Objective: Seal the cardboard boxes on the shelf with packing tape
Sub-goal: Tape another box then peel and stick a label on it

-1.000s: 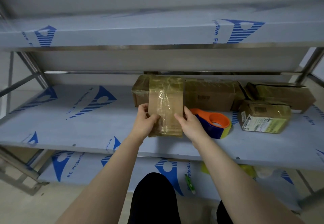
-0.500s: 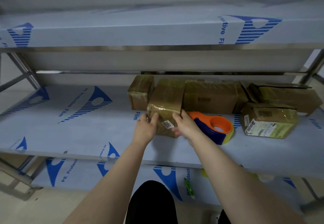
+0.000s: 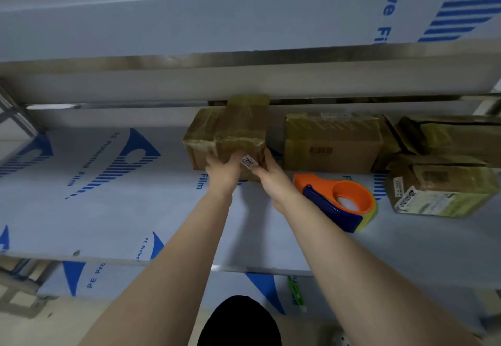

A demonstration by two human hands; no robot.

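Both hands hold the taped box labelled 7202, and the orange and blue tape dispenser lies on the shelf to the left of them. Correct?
Not quite: the head view shows the tape dispenser on the shelf to the right of the hands, beside the right hand. The left hand and right hand do hold the taped box labelled 7202.

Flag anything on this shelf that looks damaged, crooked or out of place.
The rear right box looks odd: its flaps appear to gape open and it sits skewed, unlike the taped box beside it. The held box, gripped by the left hand and right hand, seems fine.
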